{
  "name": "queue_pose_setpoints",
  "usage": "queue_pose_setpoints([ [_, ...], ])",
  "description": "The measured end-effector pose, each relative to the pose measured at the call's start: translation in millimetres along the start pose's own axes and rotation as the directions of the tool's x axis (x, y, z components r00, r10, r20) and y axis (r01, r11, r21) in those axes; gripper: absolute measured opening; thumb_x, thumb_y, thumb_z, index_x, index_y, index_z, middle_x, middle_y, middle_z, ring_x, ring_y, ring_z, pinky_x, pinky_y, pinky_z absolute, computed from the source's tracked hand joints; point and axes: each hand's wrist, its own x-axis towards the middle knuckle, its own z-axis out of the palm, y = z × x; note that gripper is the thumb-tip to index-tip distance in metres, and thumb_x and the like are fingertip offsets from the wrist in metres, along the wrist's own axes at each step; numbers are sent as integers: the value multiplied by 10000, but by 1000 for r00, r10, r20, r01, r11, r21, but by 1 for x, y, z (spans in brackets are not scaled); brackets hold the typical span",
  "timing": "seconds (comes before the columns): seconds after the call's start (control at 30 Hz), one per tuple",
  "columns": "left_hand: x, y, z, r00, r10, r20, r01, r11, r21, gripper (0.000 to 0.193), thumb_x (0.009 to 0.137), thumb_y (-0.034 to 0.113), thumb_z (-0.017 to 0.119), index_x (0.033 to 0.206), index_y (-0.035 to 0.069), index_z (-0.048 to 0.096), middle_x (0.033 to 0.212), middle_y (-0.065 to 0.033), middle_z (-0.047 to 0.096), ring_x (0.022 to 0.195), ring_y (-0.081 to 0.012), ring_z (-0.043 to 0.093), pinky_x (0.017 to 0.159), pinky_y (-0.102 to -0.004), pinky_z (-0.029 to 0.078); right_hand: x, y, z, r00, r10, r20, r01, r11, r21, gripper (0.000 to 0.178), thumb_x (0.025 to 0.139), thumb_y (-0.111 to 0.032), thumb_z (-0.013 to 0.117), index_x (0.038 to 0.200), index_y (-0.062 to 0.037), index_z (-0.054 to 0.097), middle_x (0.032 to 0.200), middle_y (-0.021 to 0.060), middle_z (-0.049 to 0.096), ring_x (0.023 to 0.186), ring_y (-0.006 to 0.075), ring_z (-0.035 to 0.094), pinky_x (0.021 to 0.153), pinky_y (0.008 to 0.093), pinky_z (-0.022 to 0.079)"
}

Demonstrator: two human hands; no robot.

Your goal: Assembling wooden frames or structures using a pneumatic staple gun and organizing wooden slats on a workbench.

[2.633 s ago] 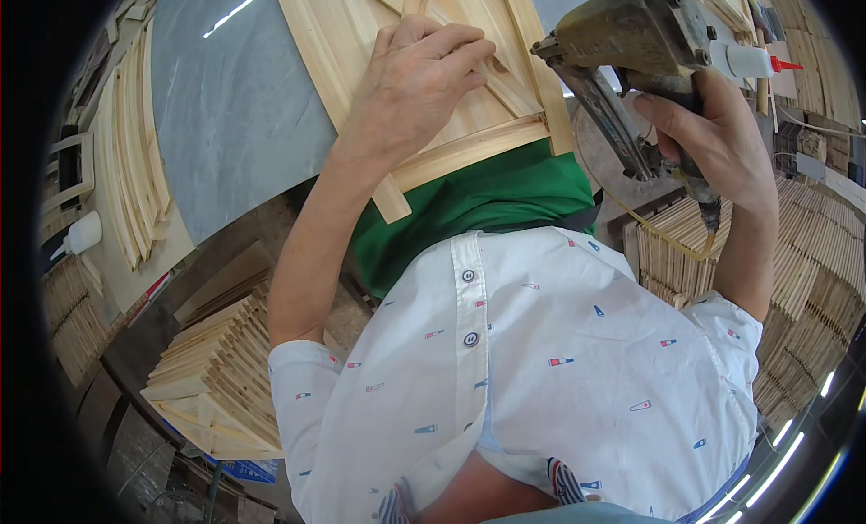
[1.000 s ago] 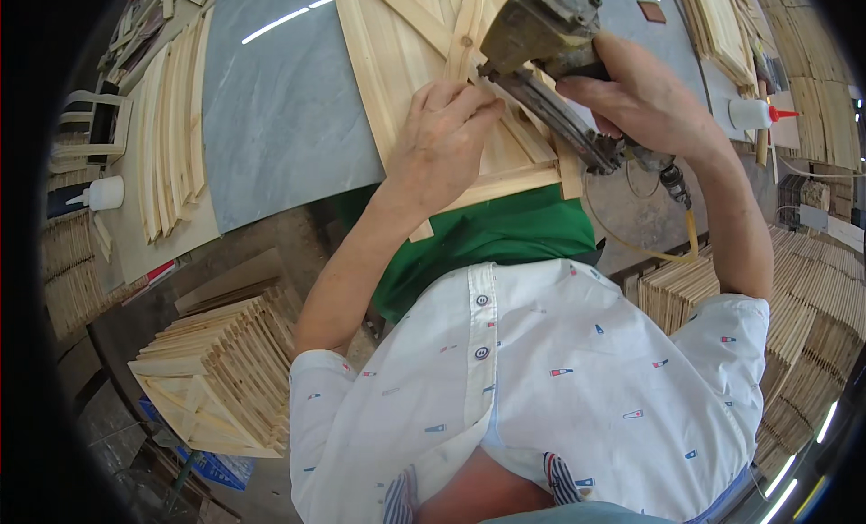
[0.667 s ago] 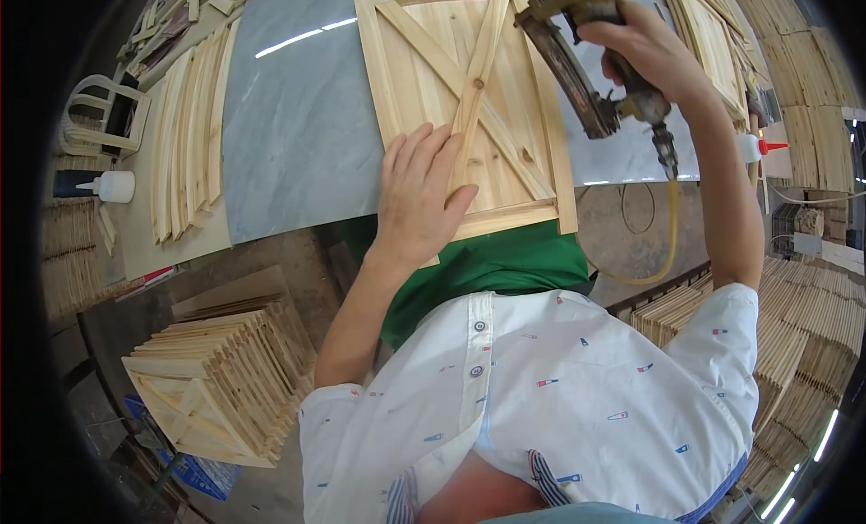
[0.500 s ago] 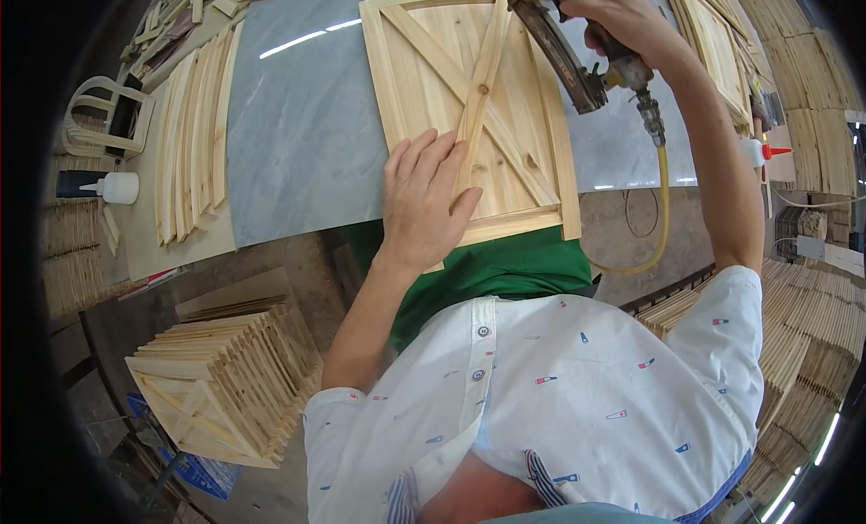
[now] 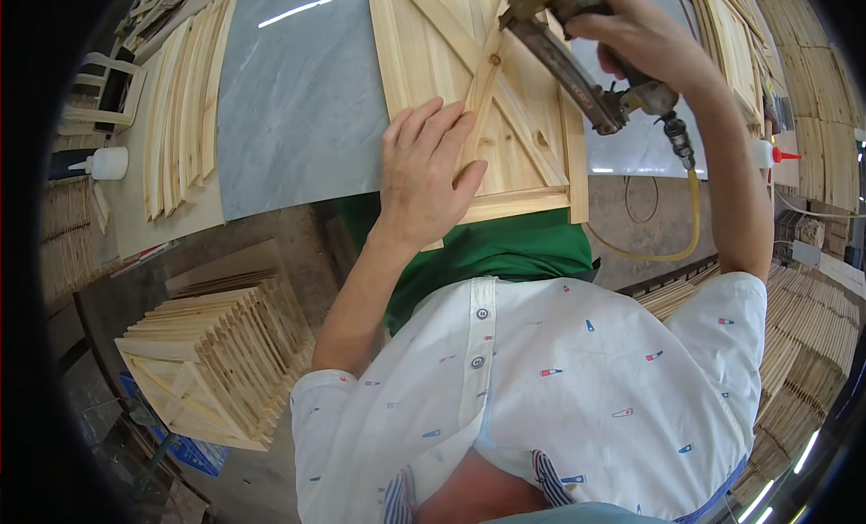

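A pale wooden door panel [image 5: 428, 50] with crossed diagonal slats lies on the grey table [image 5: 298, 109], its near end jutting over the edge toward my green apron [image 5: 505, 242]. My left hand [image 5: 426, 168] rests flat on its lower left part, fingers spread over the frame and one diagonal slat. Above the panel's right side, my right hand [image 5: 636, 37] grips a pneumatic nail gun [image 5: 573, 68] by its handle. The gun's nose is near the upper part of a diagonal slat; whether it touches cannot be made out. A yellow air hose [image 5: 693, 208] hangs from the handle.
Loose wooden strips [image 5: 185, 109] lie at the left beside a white glue bottle [image 5: 110, 163]. Stacked finished panels [image 5: 212, 353] stand on the floor at lower left. More panels [image 5: 722, 46] lie at the right, near a red-tipped bottle [image 5: 767, 153]. Tall wood stacks [image 5: 816, 91] line the right.
The nail gun in my right hand has shifted a little right and down in view. The view has tilted so the panel's far end is now cut off. My left hand stays on the panel.
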Motion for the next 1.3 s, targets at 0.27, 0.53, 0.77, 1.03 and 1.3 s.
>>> queue_pose_setpoints([
  [0.27, 0, -11, 9, 983, -36, -180, 20, 996, -89, 416, 888, 56, 563, 1300, 2, 532, 1288, -129, 560, 1219, -311, 515, 1040, -391, 367, -47, 16, 27, 978, -204, -48, 207, 977, 51, 236, 889, -228, 632, 938, -1, 585, 626, 51, 570, 516, 94, 534, 478, 265, 397],
  [0.53, -2, -12, 9, 938, -227, -264, 96, 898, -430, 471, 903, -76, 456, 1368, 1, 453, 1249, -177, 568, 1184, -263, 578, 914, -333, 468, -77, 14, 67, 919, -394, 31, 395, 913, -102, 223, 860, -183, 671, 937, 13, 596, 648, 55, 574, 547, 88, 526, 512, 271, 419],
  [0.77, -17, 29, -54, 887, -314, -339, -1, 733, -680, 174, 907, -47, 533, 1059, -15, 612, 1053, -118, 621, 947, -203, 606, 871, -300, 478, -105, 46, 30, 999, -1, -50, 9, 988, 156, 331, 850, -218, 656, 959, 80, 563, 719, 165, 625, 619, 303, 617, 590, 381, 472],
  [1.03, 1, 102, -127, 893, 94, -440, -444, 335, -831, 87, 868, 181, 619, 864, 109, 666, 852, -27, 546, 825, -187, 549, 742, -329, 443, -73, 160, 34, 846, -150, -512, -91, 905, -416, 423, 851, -185, 661, 1230, -25, 562, 891, 163, 629, 819, 325, 623, 726, 408, 488],
  [1.3, 2, 155, -134, 950, -30, -312, -308, 98, -946, 61, 829, 216, 688, 794, 169, 706, 818, 14, 481, 728, -172, 525, 705, -366, 441, -67, 166, 86, 828, -109, -550, -135, 913, -384, 488, 853, -170, 666, 1300, -41, 519, 1100, 195, 596, 969, 382, 600, 801, 451, 483],
])
